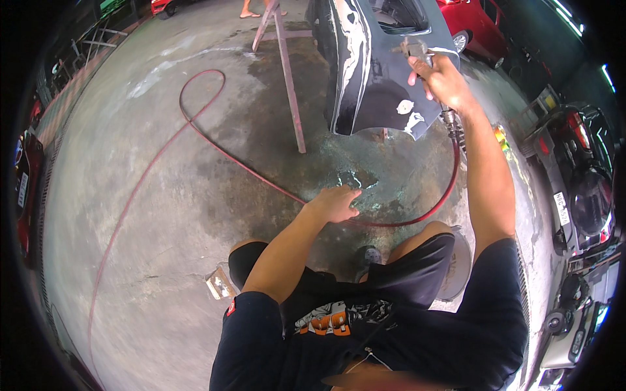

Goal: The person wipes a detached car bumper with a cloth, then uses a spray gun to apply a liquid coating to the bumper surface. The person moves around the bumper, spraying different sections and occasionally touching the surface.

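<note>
My right hand (442, 83) is wrapped round the handle of a metal spray gun (412, 48). It holds the gun up in front of a dark grey car body panel (385, 78), near the window opening at its top. White filler patches show on the panel's left side and near its lower edge. From the bottom of the gun's handle a red air hose (450, 179) hangs down to the floor. My left hand (336, 203) is in the air over the wet floor, with nothing in it, its fingers partly spread.
The hose loops across the concrete floor (156, 221) to the left. A wooden stand (290, 88) is left of the panel. Beside my right leg stands a pale bucket (456, 267). Cars, including a red one (479, 26), line the right side. A small box (222, 283) lies left of my knee.
</note>
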{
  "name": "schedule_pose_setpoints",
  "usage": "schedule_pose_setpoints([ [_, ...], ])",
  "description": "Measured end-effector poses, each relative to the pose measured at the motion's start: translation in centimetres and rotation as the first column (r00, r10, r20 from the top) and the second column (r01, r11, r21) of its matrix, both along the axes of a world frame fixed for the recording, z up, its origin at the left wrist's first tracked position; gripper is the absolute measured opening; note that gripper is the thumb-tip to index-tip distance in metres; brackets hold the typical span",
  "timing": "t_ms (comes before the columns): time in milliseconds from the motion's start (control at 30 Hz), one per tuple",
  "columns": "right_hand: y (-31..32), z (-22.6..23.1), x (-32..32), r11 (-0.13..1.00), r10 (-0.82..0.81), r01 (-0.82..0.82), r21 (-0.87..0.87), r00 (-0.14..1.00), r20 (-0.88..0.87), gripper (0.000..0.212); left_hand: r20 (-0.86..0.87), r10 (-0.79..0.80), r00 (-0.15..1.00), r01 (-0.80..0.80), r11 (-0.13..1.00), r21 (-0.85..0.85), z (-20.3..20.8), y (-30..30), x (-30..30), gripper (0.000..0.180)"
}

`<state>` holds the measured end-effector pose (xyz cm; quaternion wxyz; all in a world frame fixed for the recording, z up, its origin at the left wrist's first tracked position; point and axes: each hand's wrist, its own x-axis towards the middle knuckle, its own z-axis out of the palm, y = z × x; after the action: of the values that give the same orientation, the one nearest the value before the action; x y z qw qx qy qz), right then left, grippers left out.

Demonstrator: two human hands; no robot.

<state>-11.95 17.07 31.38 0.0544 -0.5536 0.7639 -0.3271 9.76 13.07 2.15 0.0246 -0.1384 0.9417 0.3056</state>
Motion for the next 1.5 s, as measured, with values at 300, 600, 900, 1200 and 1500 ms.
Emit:
schedule_pose_setpoints([
  [300, 0.9, -2.7, -2.4, 0.965, 0.031, -0.042, 0.26, 0.998, 0.048, 0.045, -0.01, 0.009, 1.0, -0.009, 1.0, 0.022, 0.1, -0.3, 0.1, 0.066],
  [600, 2.6, -9.7, -2.4, 0.987, -0.159, 0.16, 0.001, 0.98, 0.116, 0.049, -0.033, 0.028, 0.999, -0.026, 0.998, 0.052, -1.6, -1.0, -0.1, 0.067],
  [900, 4.6, -18.0, 1.4, 0.94, -0.117, 0.298, -0.163, 0.733, 0.67, 0.049, 0.019, 0.076, 0.997, -0.076, 0.997, 0.024, -2.3, -1.7, 0.3, 0.068],
  [1200, 4.9, -18.9, -3.7, 0.83, 0.215, 0.495, -0.256, 0.14, 0.967, 0.028, 0.041, -0.057, 0.998, 0.056, 0.998, 0.034, -3.2, -1.0, 0.4, 0.077],
  [1500, 4.7, -19.0, -5.9, 0.804, 0.0, 0.58, -0.131, 0.219, 0.976, 0.025, 0.099, -0.093, 0.991, 0.084, 0.992, 0.093, -2.7, 0.1, 0.2, 0.08],
])
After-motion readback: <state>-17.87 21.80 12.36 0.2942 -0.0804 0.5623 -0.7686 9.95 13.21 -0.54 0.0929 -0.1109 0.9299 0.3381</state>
